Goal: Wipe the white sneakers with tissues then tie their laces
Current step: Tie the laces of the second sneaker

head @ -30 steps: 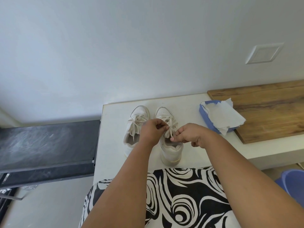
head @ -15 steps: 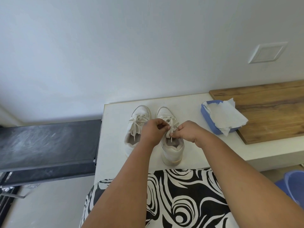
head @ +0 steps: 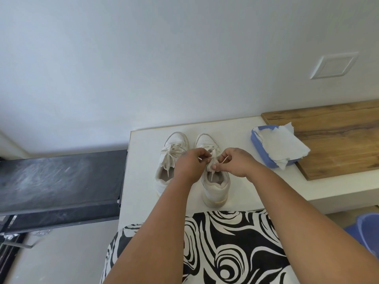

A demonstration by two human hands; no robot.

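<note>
2 white low-top sneakers stand side by side on the white table [head: 242,128], near its far left corner, toes toward the wall. The left white sneaker [head: 170,158] has its laces lying in a loose tangle over the tongue, one end hanging into the opening. The right white sneaker [head: 215,187] is under both hands, its heel toward the near edge of the table.

The left hand [head: 189,163] is curled, thumb and fingers pinching a strand of the off-white lace [head: 213,155] above the tongue of the right sneaker. The right hand [head: 233,162] is likewise curled and pinches another strand of the same lace, a thin end projecting up between its fingers. The 2 hands sit close together, almost touching, directly over the lacing. Whether a knot is formed cannot be told; the hands hide it.

Toward the right of the table a blue rectangular tray [head: 260,146] holds crumpled white tissues [head: 283,146], its right side resting on a brown wooden board [head: 336,132] along the far right edge.

A black-and-white swirl-patterned garment [head: 225,247] fills the foreground at the near edge of the table.
</note>
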